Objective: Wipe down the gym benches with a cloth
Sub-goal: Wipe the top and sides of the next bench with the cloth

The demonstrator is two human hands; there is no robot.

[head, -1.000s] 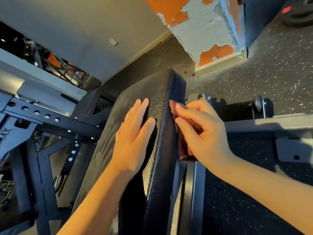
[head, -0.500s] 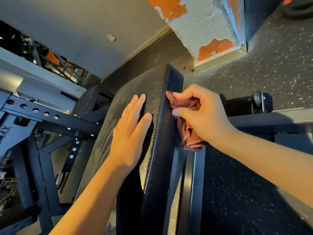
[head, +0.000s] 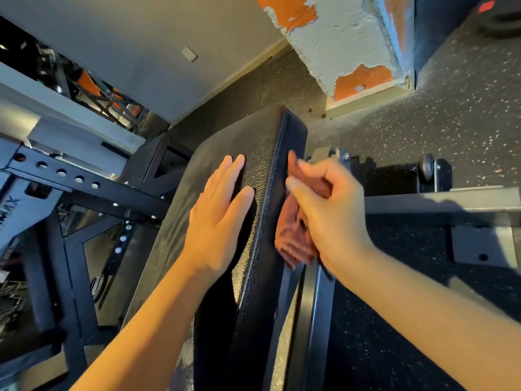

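Where the right side face of the long black textured vinyl bench pad (head: 263,277) meets its stitched seam, the bunched rust-red fabric cloth (head: 293,244) sits flat against that face. It is caught between the pad and the right grip (head: 329,215).

Cloth position: one fold shows above the curled fingers, near the far end of the pad. The larger bunch hangs out below the palm, touching the pad's side.

Right grip: clenched round the cloth, fingers curled. One digit reaches forward to the seam edge. Hand and cloth are both slightly blurred, so the finer finger placement cannot be read.

Left grip (head: 217,221): released and holding nothing. The palm lies flat on the pad's top face, fingers straight and close together, thumb lying just beside the seam. The seam runs between the two grips, and they do not touch each other.

Surroundings:
- A black steel frame rail (head: 315,320) runs under the pad's right edge.
- A black steel bar with a row of round holes (head: 70,179) lies to the left.
- The dark speckled rubber floor (head: 451,122) lies to the right.
- A square pillar with pale paint peeling over orange (head: 338,38) stands beyond the pad's far end.
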